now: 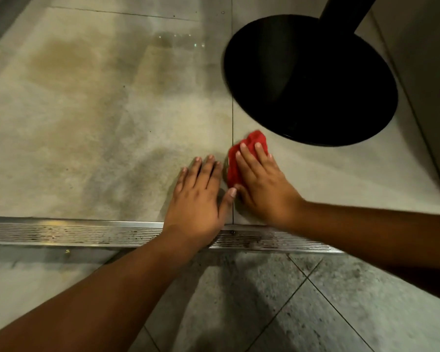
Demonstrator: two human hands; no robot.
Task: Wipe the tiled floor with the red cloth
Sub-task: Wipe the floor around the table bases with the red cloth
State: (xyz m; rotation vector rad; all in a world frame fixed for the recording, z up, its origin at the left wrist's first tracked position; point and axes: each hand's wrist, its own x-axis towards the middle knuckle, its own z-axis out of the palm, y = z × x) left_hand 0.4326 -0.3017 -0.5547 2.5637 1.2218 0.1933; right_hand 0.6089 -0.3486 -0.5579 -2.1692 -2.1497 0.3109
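Note:
The red cloth (252,144) lies bunched on the grey tiled floor (112,123), right beside a dark grout line. My right hand (262,184) presses flat on the cloth with straight fingers, covering its near half. My left hand (198,196) rests flat on the floor just left of the grout line, fingers spread, thumb close to the cloth's near edge. Damp streaks mark the tile to the left of my left hand.
A black round pedestal base (310,80) with its post stands just beyond the cloth to the right. A metal drain grate (61,233) runs across under my wrists. Darker speckled tiles (315,313) lie nearer me. A wall (429,72) rises at the right.

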